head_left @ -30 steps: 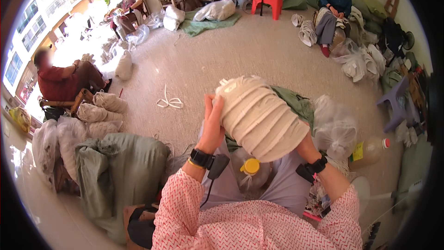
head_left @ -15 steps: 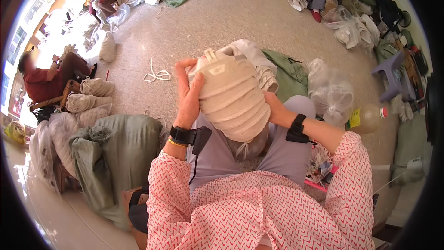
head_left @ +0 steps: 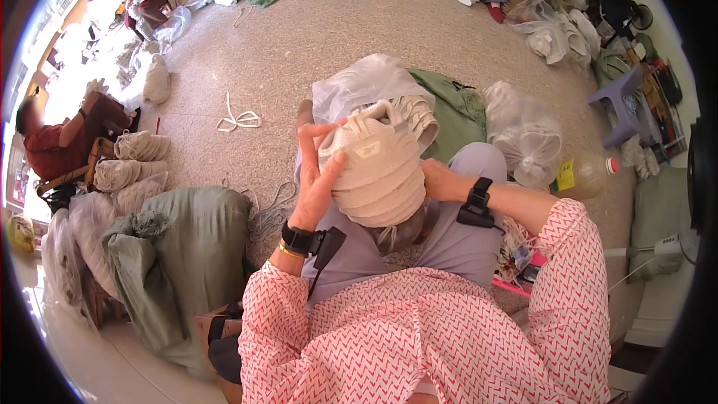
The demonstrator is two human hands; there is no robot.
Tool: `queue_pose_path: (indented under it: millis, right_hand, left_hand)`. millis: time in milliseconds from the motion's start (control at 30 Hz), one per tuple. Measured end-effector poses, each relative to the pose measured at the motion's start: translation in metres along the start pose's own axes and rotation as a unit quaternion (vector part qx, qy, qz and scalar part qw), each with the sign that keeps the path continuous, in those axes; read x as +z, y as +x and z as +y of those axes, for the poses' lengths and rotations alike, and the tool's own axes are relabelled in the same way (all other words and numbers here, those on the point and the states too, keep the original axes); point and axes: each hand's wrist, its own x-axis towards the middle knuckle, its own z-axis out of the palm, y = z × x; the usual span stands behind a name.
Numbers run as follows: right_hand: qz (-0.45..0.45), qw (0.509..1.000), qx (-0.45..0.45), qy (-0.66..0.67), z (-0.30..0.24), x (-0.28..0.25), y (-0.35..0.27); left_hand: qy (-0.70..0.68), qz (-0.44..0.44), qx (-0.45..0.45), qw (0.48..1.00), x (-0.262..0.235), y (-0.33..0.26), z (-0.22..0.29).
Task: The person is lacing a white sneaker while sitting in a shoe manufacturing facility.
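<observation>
I hold a rounded bundle of cream-coloured wound strap [head_left: 380, 172] over my lap with both hands. My left hand [head_left: 318, 176] presses flat against its left side, fingers spread upward. My right hand [head_left: 437, 179] grips its right side, partly hidden behind the bundle. Both wrists wear black bands. A clear plastic bag [head_left: 366, 82] with more cream strap [head_left: 419, 116] lies just beyond the bundle on the floor.
A green sack [head_left: 183, 254] and several tied cream bundles [head_left: 131, 161] sit at my left. A loose white cord [head_left: 239, 118] lies on the speckled floor. Clear bags [head_left: 527, 135], a plastic bottle [head_left: 587, 173] and a purple stool [head_left: 624, 101] are at right. Other people sit at left and far back.
The bundle has come down from chest height to my lap and turned end-on. My head has tilted downward, and both hands have shifted round the bundle's sides.
</observation>
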Motion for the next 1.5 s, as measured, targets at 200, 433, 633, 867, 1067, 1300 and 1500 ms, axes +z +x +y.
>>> queue_pose_path:
  millis: [200,433,633,867,1067,1300,1500]
  right_hand:
    - [0.108,0.976,0.073,0.171,-0.032,-0.06,-0.016]
    - [0.165,0.933,0.041,0.317,-0.1,-0.059,-0.066]
    - [0.219,0.945,-0.004,0.242,-0.115,-0.042,-0.086]
    - [0.256,0.951,-0.049,0.166,-0.117,-0.02,-0.112]
    - [0.257,0.941,-0.096,0.196,-0.097,0.027,-0.125]
    - [0.263,0.945,-0.102,0.167,-0.104,0.03,-0.123]
    - [0.267,0.946,-0.111,0.145,-0.102,0.031,-0.122]
  left_hand:
    - [0.041,-0.094,0.042,0.994,0.025,-0.015,-0.003]
    - [0.097,-0.19,0.048,0.976,0.043,-0.036,0.005]
    - [0.076,-0.068,-0.203,0.974,0.047,-0.049,0.016]
    - [0.199,-0.144,-0.125,0.961,0.048,-0.066,0.008]
    - [0.262,-0.229,-0.083,0.934,0.036,-0.074,-0.004]
    - [0.254,-0.249,-0.082,0.931,0.027,-0.072,-0.01]
    - [0.327,-0.253,-0.044,0.909,0.034,-0.063,0.02]
